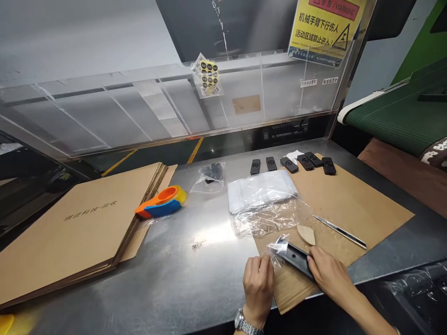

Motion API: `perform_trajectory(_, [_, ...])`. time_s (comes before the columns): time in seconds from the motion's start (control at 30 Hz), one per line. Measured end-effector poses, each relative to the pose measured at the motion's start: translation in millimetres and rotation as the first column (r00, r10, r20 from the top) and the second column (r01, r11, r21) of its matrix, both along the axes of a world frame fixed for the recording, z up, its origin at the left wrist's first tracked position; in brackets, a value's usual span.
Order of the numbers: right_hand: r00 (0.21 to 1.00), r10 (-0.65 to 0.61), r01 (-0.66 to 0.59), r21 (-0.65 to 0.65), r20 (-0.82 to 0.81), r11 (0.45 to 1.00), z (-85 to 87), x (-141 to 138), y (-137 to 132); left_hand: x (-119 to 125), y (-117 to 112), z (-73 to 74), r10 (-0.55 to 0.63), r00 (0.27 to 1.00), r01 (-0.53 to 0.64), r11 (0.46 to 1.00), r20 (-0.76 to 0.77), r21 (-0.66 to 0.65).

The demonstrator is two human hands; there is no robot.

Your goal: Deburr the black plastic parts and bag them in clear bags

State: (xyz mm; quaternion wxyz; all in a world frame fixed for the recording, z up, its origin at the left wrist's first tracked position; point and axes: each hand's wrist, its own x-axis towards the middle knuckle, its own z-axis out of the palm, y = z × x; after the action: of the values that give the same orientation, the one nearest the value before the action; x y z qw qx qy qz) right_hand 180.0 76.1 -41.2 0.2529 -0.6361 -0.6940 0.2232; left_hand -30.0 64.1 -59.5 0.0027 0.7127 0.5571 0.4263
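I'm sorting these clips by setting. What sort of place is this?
Probably a factory packing station. A yellow warning sign hangs on a clear guard, a green conveyor belt runs alongside, and flat cardboard sheets and a pile of clear bags lie on the steel table.

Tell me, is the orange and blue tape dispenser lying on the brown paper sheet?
No, the tape dispenser lies on the steel table beside the cardboard stack, apart from the brown paper sheet.

Steel worktable (pixel 195 270) under glare, clear guard panel (pixel 139 111), yellow warning sign (pixel 323 30), green conveyor (pixel 394 116).
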Motion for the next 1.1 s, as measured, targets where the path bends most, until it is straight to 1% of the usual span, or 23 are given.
perform_trajectory(0.07, [0.998, -0.039, 0.037, -0.054, -0.042, 0.998, -0.3, 13.0, -10.0, 4.8, -4.7, -4.1, -0.001, 1.000, 0.001, 0.997, 0.009, -0.079])
perform_trajectory(0.13, [0.993, -0.066, 0.057, -0.095, -0.095, 0.994, 3.9, 23.4, -22.9, 7.0, -6.8, -4.1, 0.016, 0.999, -0.010, 0.988, 0.040, -0.152])
perform_trajectory(0.2, [0.964, -0.086, 0.031, -0.215, -0.253, 0.976, 9.3, 27.2, -37.5, 7.9, -6.5, 0.0, 0.036, 0.996, -0.015, 0.974, 0.084, -0.228])
perform_trajectory(0.23, [0.924, -0.099, -0.017, -0.299, -0.369, 0.954, 11.6, 26.2, -44.7, 8.3, -5.8, 3.4, 0.040, 0.993, -0.010, 0.964, 0.109, -0.267])
perform_trajectory(0.27, [0.864, -0.119, -0.088, -0.379, -0.490, 0.921, 13.1, 23.3, -51.3, 8.7, -4.9, 7.5, 0.037, 0.990, 0.006, 0.952, 0.136, -0.305])
perform_trajectory(0.33, [0.725, -0.159, -0.253, -0.474, -0.670, 0.843, 13.5, 14.2, -61.2, 9.3, -2.8, 16.8, 0.011, 0.981, 0.066, 0.922, 0.196, -0.380])
perform_trajectory(0.37, [0.681, -0.172, -0.308, -0.491, -0.712, 0.815, 12.3, 9.3, -64.3, 9.1, -1.7, 21.5, -0.010, 0.974, 0.106, 0.903, 0.228, -0.416])
perform_trajectory(0.43, [0.640, -0.210, -0.342, -0.519, -0.739, 0.783, 8.1, 1.4, -67.1, 7.4, 0.3, 30.0, -0.052, 0.956, 0.191, 0.859, 0.290, -0.474])
perform_trajectory(0.5, [0.651, -0.243, -0.293, -0.534, -0.719, 0.793, 2.3, -2.1, -67.3, 4.5, 1.7, 36.2, -0.084, 0.936, 0.261, 0.818, 0.341, -0.513])
perform_trajectory(0.57, [0.694, -0.228, -0.235, -0.514, -0.683, 0.825, -4.0, -2.0, -66.9, 2.3, 2.0, 39.5, -0.099, 0.922, 0.301, 0.791, 0.373, -0.533])
perform_trajectory(0.63, [0.747, -0.197, -0.179, -0.478, -0.635, 0.860, -9.4, -0.8, -67.1, 3.0, 0.9, 39.8, -0.102, 0.920, 0.309, 0.784, 0.378, -0.539])
perform_trajectory(0.67, [0.777, -0.188, -0.145, -0.461, -0.600, 0.875, -11.4, -0.7, -67.5, 4.8, -0.4, 38.7, -0.099, 0.924, 0.299, 0.789, 0.369, -0.537])
perform_trajectory(0.73, [0.844, -0.160, -0.069, -0.400, -0.512, 0.914, -14.0, -1.8, -68.8, 11.2, -4.0, 34.2, -0.089, 0.940, 0.258, 0.815, 0.329, -0.518])
perform_trajectory(0.8, [0.908, -0.089, -0.032, -0.280, -0.409, 0.959, -14.9, -4.7, -70.0, 20.2, -9.0, 26.8, -0.085, 0.960, 0.208, 0.856, 0.268, -0.473])
perform_trajectory(0.87, [0.944, 0.008, -0.054, -0.130, -0.329, 0.990, -15.3, -8.4, -70.0, 29.1, -15.1, 18.0, -0.094, 0.978, 0.164, 0.900, 0.188, -0.405])
perform_trajectory(0.93, [0.953, 0.078, -0.090, -0.029, -0.294, 0.995, -15.7, -11.3, -67.4, 35.1, -21.4, 10.2, -0.114, 0.989, 0.140, 0.934, 0.096, -0.329])
perform_trajectory(1.0, [0.949, 0.094, -0.099, -0.002, -0.300, 0.995, -16.2, -13.2, -61.8, 36.2, -26.4, 6.3, -0.139, 0.990, 0.137, 0.956, 0.011, -0.260])
perform_trajectory(1.03, [0.948, 0.077, -0.085, -0.013, -0.310, 0.996, -16.4, -14.0, -58.1, 35.2, -28.1, 6.4, -0.147, 0.989, 0.139, 0.962, -0.020, -0.234])
perform_trajectory(1.1, [0.947, 0.012, -0.033, -0.058, -0.322, 0.998, -16.1, -16.4, -50.3, 31.7, -29.7, 11.0, -0.146, 0.985, 0.128, 0.976, -0.093, -0.176])
